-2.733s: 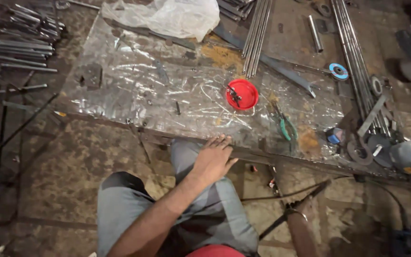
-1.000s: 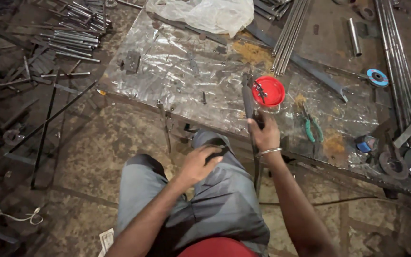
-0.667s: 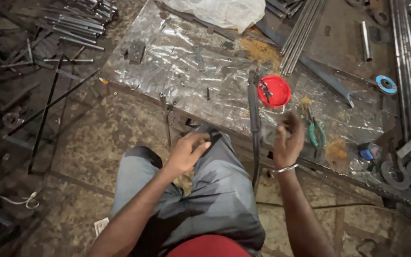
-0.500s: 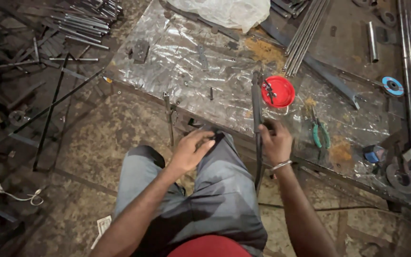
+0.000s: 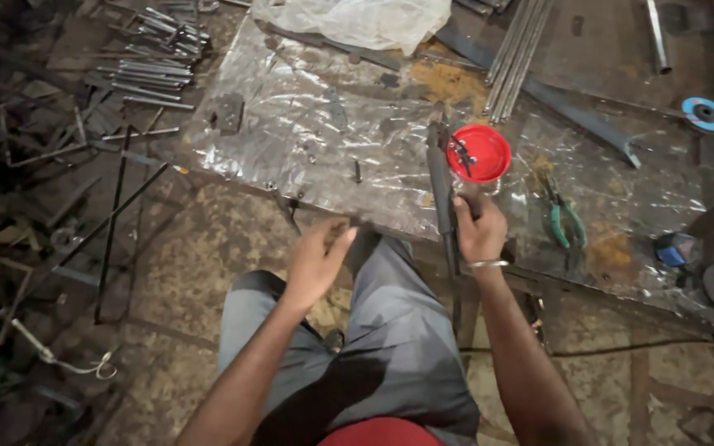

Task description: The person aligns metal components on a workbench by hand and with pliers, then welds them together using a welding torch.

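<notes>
Dark flat steel bar [image 5: 438, 177] lies on the foil-covered desk [image 5: 307, 132] just left of the round red lid [image 5: 478, 153], gripped near its end by the closed right hand [image 5: 479, 231]; left hand [image 5: 317, 260] hovers open, empty, so work looks barely begun.

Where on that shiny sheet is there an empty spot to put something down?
The widest bare patch of the shiny sheet lies between the small dark plate and the long bar in the right hand. It is crowded around the red lid, the green pliers and the rod bundle.
</notes>
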